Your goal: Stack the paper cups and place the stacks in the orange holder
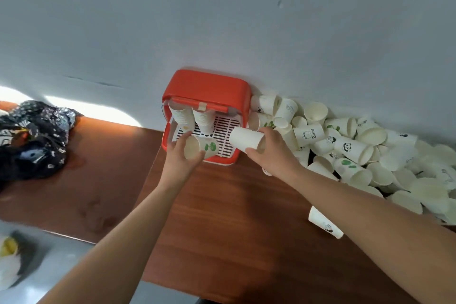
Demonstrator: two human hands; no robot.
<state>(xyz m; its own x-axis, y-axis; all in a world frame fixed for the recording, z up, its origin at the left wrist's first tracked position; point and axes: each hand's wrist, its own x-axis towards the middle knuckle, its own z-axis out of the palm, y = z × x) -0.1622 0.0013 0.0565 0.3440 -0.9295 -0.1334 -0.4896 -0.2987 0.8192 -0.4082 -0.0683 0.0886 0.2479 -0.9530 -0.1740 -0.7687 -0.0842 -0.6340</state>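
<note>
The left grip grasps a green-printed white paper cup; the right grip grasps a plain white paper cup, both at the front of the orange plastic holder on the brown table's far edge.

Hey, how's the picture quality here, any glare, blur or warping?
Head view: a bright patch is blown out beside the dark bundle; the lower-left corner is smeared; the wide lens bows the table edge; the orange holder looks sharp.
</note>
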